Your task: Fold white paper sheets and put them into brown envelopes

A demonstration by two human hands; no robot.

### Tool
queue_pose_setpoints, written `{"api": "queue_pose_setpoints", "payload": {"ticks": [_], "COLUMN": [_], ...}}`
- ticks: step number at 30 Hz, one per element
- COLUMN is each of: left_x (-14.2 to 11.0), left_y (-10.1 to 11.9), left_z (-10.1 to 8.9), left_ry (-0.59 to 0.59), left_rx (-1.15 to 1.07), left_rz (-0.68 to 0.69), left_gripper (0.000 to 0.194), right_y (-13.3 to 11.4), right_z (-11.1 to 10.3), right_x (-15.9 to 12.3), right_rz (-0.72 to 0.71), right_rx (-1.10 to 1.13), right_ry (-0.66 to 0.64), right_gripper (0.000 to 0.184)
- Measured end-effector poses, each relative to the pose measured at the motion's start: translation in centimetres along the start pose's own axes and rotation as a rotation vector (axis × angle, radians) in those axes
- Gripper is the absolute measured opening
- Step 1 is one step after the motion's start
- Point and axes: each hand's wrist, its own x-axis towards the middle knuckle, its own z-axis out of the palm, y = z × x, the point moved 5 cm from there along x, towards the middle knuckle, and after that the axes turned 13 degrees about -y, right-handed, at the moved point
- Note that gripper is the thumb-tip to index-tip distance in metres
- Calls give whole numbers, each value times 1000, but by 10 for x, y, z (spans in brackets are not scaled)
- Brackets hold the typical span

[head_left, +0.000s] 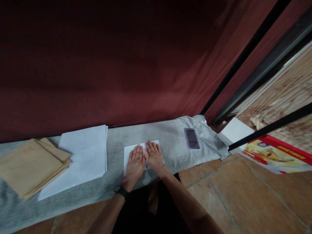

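Note:
A folded white paper (pixel 128 152) lies on a grey cloth (pixel 168 136) spread on the floor. My left hand (pixel 135 165) lies flat on the paper with fingers stretched out; a black band sits on its wrist. My right hand (pixel 154 156) presses flat on the paper beside it, fingers out, touching the left hand. Neither hand holds anything.
A stack of white sheets (pixel 85 156) lies to the left, with brown envelopes (pixel 29 165) further left. A dark phone (pixel 192 138) rests on the cloth at right. A dark red curtain (pixel 109 65) hangs behind. Tiled floor (pixel 239 191) and a red printed box (pixel 278 152) are at right.

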Motion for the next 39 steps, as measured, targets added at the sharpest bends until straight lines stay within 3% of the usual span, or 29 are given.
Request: {"api": "queue_pose_setpoints", "payload": {"ticks": [5,19,23,27,30,39], "left_x": [-4,-12,-10,3,7,-24], "left_y": [-17,-45,-24,22,37,-10], "left_z": [-5,-17,-18,-2,7,-7], "left_ry": [68,138,204,94,66,128], "left_rx": [-7,58,27,-12,-3,57], "left_rz": [-64,-269,-302,-104,-58,-112], "left_gripper": [60,64,65,61,61,65], "right_y": [10,38,37,36,35,36], "right_z": [5,-5,-5,-6,-7,-8], "right_x": [-3,-17,-17,-18,-19,-19], "right_rz": [44,202,221,215,209,217], "right_rx": [-31,-143,-136,-140,-148,-118], "right_ry": [46,116,119,109,96,132], "right_gripper": [54,60,60,60,58,60]}}
